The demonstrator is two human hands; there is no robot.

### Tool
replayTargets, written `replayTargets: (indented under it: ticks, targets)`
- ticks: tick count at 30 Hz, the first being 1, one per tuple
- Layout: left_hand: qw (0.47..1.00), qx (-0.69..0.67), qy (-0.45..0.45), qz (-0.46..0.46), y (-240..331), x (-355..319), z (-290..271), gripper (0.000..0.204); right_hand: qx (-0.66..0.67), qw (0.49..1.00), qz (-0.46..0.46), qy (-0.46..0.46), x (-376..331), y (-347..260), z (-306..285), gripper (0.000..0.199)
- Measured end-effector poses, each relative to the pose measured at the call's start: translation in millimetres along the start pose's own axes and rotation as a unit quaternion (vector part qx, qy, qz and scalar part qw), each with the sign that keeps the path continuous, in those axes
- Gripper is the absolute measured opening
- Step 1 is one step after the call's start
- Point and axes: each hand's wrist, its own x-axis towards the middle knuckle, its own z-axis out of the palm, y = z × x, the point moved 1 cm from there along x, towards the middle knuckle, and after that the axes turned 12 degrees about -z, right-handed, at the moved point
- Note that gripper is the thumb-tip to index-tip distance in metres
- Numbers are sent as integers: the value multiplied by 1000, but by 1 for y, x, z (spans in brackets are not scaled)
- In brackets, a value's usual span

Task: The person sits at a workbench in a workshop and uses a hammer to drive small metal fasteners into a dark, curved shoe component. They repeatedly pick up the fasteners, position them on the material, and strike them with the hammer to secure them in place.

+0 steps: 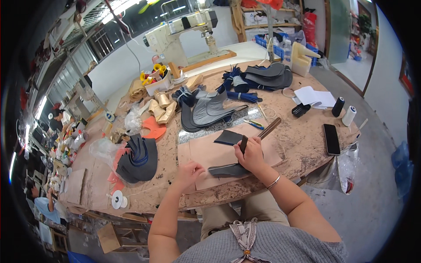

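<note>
My right hand (249, 154) is closed round a dark brown tool (270, 128); its long handle sticks out past the hand, and a short dark part stands up near my fingers. Below that hand lies a narrow dark grey leather-like strip (228, 170) on a pale board (197, 151). Just left of the strip's end, my left hand (191, 173) rests with its fingers loosely bent and apart, holding nothing visible. Farther up the board is a dark four-sided piece (228, 137). A utility knife with a yellow and blue body (254, 124) lies beyond it.
Stacked dark curved pieces (137, 160) lie left, more (210, 109) ahead. A sewing machine (182, 37) stands at the back. To the right are a phone (331, 139), thread spools (349, 116) and white paper (313, 96). A white reel (118, 200) sits at the near-left edge.
</note>
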Motion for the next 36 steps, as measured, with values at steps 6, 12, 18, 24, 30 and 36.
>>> replayTargets:
  ticks: [6, 12, 18, 24, 30, 36]
  targets:
    - [988, 18, 86, 127, 33, 17, 16, 12, 6, 1000, 6, 14, 1, -2, 4, 12]
    - [959, -25, -275, -57, 66, 49, 62, 19, 6, 1000, 9, 12, 1, 1, -2, 13]
    - [976, -1, -93, 195, 53, 24, 65, 16, 6, 1000, 18, 9, -2, 5, 0, 14]
    - [965, 103, -15, 241, 57, 11, 65, 18, -14, 994, 22, 105, 31, -17, -25, 17]
    - [972, 67, 5, 226, 55, 8, 66, 14, 32, 999, -26, -27, 8, 4, 0, 22]
    - [994, -13, 50, 94, 70, 0, 100, 4, 5, 997, -42, 71, 22, -8, -12, 17]
